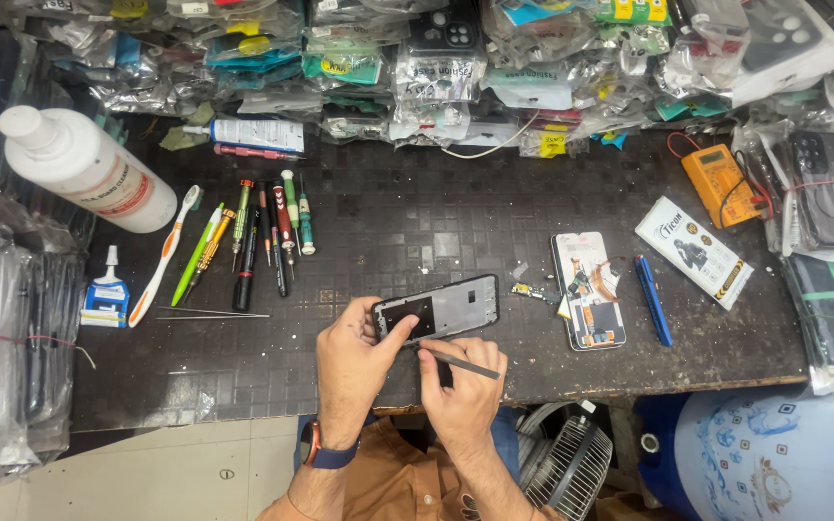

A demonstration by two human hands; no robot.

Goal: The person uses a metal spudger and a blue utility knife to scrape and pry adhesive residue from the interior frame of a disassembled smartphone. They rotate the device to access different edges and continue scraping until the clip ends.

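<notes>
Left hand [351,359] gripping a black rectangular phone frame [438,310] by its left end, thumb on top. Right hand [459,386] pinching slim grey metal tweezers [465,365], tip at the frame's lower edge. All on a dark tiled bench [407,212]; opened white phone [588,289] just right.

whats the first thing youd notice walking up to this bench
At the front edge of the dark work mat, the left hand steadies a phone frame while the right hand works a thin metal tool at it. An opened phone lies just right of it, a row of screwdrivers to the left, and a yellow multimeter sits far right.
</notes>
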